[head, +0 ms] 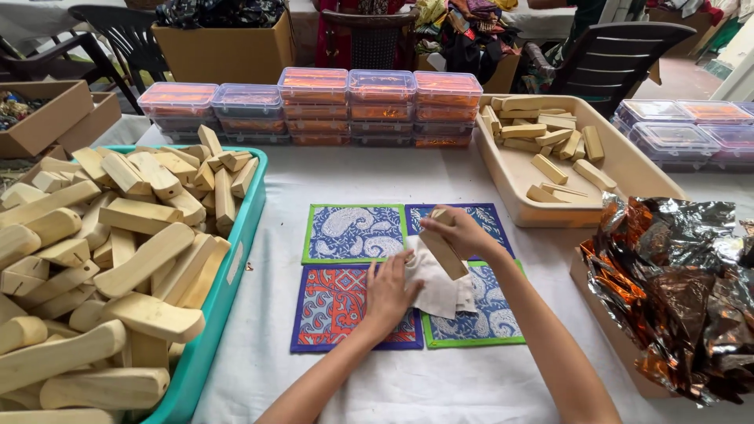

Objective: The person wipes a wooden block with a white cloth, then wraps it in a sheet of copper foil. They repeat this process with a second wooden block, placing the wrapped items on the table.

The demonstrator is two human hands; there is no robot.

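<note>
My right hand (458, 232) grips a pale wooden block (444, 250), tilted, its lower end resting on a white cloth (437, 289). My left hand (389, 292) lies flat on that cloth, fingers curled over its left edge. The cloth sits on several patterned fabric mats (353, 233) with green and blue borders, laid in a square on the white table.
A teal tray (228, 276) heaped with wooden blocks fills the left. A beige tray (521, 186) with several blocks stands at back right. Stacked clear lidded boxes (314, 106) line the back. Crumpled metallic foil (679, 290) lies at right. Chairs and cardboard boxes stand behind.
</note>
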